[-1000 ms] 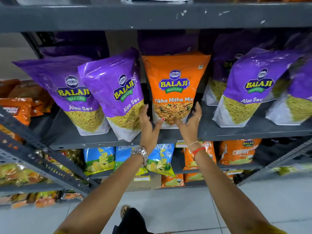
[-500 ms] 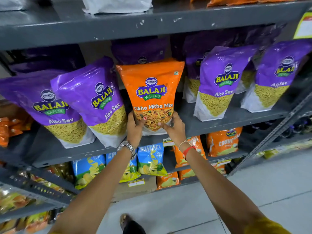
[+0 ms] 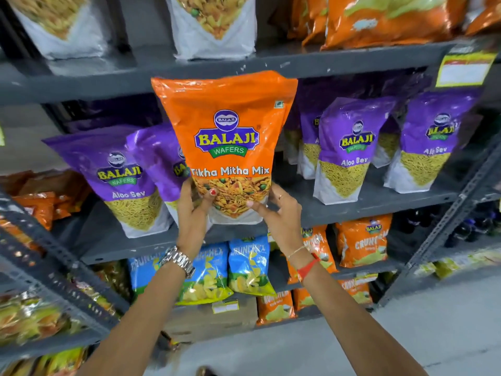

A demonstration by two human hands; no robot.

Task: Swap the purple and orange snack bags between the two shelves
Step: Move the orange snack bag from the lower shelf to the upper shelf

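An orange Tikha Mitha Mix bag [image 3: 226, 126] is held upright in front of the middle shelf [image 3: 366, 204], its bottom lifted just above the shelf edge. My left hand [image 3: 193, 215] grips its lower left corner and my right hand [image 3: 279, 213] grips its lower right corner. Purple Aloo Sev bags stand on the middle shelf: one at the left [image 3: 119, 175], one half hidden behind the orange bag [image 3: 160, 161], and others at the right [image 3: 349, 150] [image 3: 431, 142]. The upper shelf [image 3: 298, 59] carries orange bags [image 3: 385, 20] and white-bottomed bags [image 3: 214, 25].
Below the middle shelf sit blue chip bags [image 3: 246, 264] and small orange bags [image 3: 363, 240]. A cardboard box [image 3: 211, 318] rests on the lowest level. A slanted grey rack [image 3: 40, 256] with snack packets juts out at the left. A yellow price label [image 3: 463, 69] hangs at upper right.
Both hands closed on the bottom corners of the orange bag and lifted it off the middle shelf. The camera tilted up, bringing the upper shelf into view.
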